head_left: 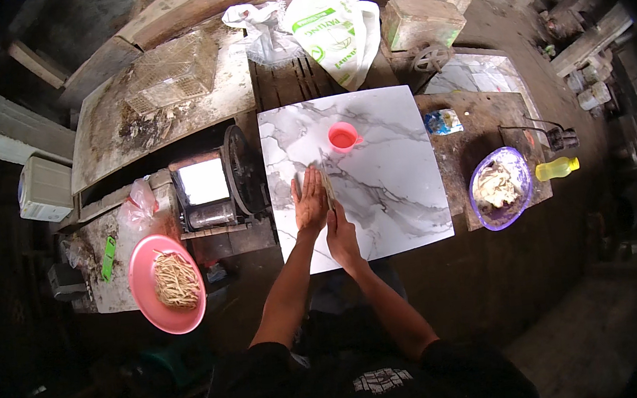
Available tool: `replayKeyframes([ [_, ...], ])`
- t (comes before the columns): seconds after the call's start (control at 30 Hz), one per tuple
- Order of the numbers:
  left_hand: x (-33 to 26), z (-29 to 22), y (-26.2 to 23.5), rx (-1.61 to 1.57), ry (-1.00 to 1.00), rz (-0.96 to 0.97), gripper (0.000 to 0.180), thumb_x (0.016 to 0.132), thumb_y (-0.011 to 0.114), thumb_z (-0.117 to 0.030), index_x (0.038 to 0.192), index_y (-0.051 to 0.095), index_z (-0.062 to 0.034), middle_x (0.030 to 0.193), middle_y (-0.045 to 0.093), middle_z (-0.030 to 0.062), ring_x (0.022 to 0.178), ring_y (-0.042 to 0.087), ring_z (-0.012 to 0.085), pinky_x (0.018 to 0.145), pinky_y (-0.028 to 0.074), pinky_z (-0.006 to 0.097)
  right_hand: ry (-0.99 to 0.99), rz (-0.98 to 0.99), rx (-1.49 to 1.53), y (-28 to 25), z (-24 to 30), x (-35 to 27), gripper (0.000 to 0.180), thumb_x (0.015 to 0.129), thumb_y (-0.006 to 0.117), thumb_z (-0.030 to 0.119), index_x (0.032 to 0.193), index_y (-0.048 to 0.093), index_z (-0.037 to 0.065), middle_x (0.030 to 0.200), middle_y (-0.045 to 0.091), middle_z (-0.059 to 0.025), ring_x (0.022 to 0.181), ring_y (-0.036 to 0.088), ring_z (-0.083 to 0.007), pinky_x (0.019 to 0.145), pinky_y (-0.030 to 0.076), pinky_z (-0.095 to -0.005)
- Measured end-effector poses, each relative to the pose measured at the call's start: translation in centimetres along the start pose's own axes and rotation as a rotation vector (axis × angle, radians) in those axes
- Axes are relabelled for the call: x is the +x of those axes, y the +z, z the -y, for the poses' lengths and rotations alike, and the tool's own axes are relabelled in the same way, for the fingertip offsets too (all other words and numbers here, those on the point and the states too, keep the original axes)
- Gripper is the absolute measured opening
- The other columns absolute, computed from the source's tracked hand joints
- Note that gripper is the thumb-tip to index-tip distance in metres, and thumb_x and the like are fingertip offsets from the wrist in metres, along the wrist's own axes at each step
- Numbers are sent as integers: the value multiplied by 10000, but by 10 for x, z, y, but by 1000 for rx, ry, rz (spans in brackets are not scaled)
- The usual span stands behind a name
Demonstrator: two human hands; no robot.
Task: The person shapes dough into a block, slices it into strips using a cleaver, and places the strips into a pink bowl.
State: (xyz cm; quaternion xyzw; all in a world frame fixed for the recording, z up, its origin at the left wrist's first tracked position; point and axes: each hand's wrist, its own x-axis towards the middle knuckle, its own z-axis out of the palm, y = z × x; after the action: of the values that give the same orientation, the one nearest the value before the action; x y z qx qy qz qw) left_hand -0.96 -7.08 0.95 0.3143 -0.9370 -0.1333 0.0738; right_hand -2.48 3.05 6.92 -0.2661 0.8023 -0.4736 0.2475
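On the white marble-patterned board (404,184), my left hand (310,203) lies flat with its fingers stretched out and pointing away from me. My right hand (342,238) is close beside it, edge-on, its thumb and fingers closed about the near end of a narrow pale strip (328,185). This strip runs along the left hand's right edge; what it is made of is hard to tell, though it looks like dough. Beyond the hands stands a small pink cup (343,137) with reddish contents.
Left, a pink basin (141,279) holds pale dough sticks, near a hand-cranked roller machine (207,186) and a green grater-like tool (109,258). Right, a purple bowl (477,204) contains pale dough, beside a yellow bottle (557,169). A white-green sack (338,34) lies behind the board.
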Motion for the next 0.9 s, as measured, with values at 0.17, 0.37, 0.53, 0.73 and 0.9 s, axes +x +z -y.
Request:
replayKeyframes([
  [0.17,-4,2,2,-80,39,-89,638,722,433,-51,1299,163,-32,1383,115,62,1280,85,164,1029,6,441,-17,46,34,-1,7,12,371,880,311,232,1196,322,37,797,544,-288,703,529,-439,591,424,-478],
  [0.37,-5,2,-1,-115,51,-74,614,720,412,-96,1287,192,-9,1381,121,74,1280,91,180,1023,2,456,66,95,7,-2,6,15,374,879,308,234,1199,323,40,850,544,-284,785,522,-439,669,420,-469],
  [0.53,-7,6,5,-182,112,-160,700,655,445,-139,1282,179,24,1374,122,116,1283,70,210,1014,-27,475,38,85,-7,2,4,16,374,880,317,247,1184,333,30,861,540,-289,801,514,-444,674,413,-475],
  [0.73,-5,4,-6,-130,86,-53,744,615,450,-118,1280,158,41,1375,112,117,1283,58,216,1014,-28,475,36,89,-61,3,1,20,370,878,321,241,1183,332,33,860,541,-287,800,507,-452,676,409,-488],
  [0.9,-2,1,-12,-10,30,45,708,652,469,-129,1278,176,26,1381,93,100,1284,50,199,1016,-25,472,24,67,-70,8,-8,16,370,878,319,242,1188,329,40,844,544,-286,788,510,-451,669,410,-488],
])
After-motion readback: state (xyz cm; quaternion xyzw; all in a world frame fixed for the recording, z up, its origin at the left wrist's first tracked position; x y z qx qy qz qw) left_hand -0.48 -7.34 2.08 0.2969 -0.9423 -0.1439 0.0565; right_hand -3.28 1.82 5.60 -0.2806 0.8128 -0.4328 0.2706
